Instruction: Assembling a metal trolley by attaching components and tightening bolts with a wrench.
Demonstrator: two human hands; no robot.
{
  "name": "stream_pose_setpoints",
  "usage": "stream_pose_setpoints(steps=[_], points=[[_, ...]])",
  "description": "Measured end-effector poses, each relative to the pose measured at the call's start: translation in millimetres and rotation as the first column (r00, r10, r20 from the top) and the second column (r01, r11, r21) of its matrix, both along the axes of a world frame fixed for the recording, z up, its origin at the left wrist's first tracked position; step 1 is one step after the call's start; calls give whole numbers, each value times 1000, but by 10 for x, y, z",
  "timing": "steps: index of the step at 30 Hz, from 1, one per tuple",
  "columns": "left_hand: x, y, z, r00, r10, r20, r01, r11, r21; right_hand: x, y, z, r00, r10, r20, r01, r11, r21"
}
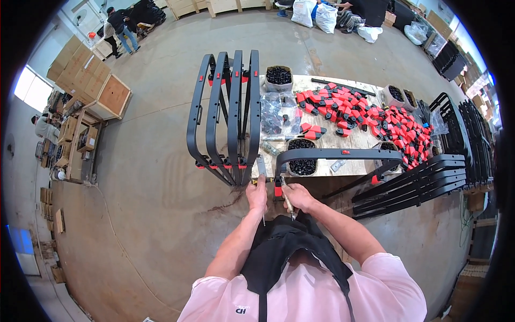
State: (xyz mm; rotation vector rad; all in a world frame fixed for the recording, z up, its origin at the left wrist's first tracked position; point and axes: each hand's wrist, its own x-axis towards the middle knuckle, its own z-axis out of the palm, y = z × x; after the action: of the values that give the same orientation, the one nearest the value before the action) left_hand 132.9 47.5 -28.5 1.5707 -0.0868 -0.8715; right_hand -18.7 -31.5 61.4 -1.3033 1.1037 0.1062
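Observation:
A black bent-tube frame stands in front of me at the table's near edge, with a red-and-black end piece at its near left corner. Just left of that corner my left hand is closed on a slim grey tool, whose flat part sticks up past the fingers; the exact kind is unclear. My right hand, right of the corner, is closed round a slim metal hand tool that points down toward my apron. Its upper end is partly hidden by the fingers.
The wooden table bears a heap of red-and-black plastic parts and boxes of small black parts. Several black frames stand at left; more lean at right. A wooden crate stands farther left. Other people are far off.

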Motion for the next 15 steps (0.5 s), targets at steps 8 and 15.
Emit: stream_pose_setpoints(steps=[8,15], points=[[-15,21,8,998,-2,56,4,1000,-30,-19,54,-275,998,-51,-20,53,993,103],[-9,31,44,997,-4,-79,3,1000,-12,-109,278,-688,982,169,-86,-181,696,-695]])
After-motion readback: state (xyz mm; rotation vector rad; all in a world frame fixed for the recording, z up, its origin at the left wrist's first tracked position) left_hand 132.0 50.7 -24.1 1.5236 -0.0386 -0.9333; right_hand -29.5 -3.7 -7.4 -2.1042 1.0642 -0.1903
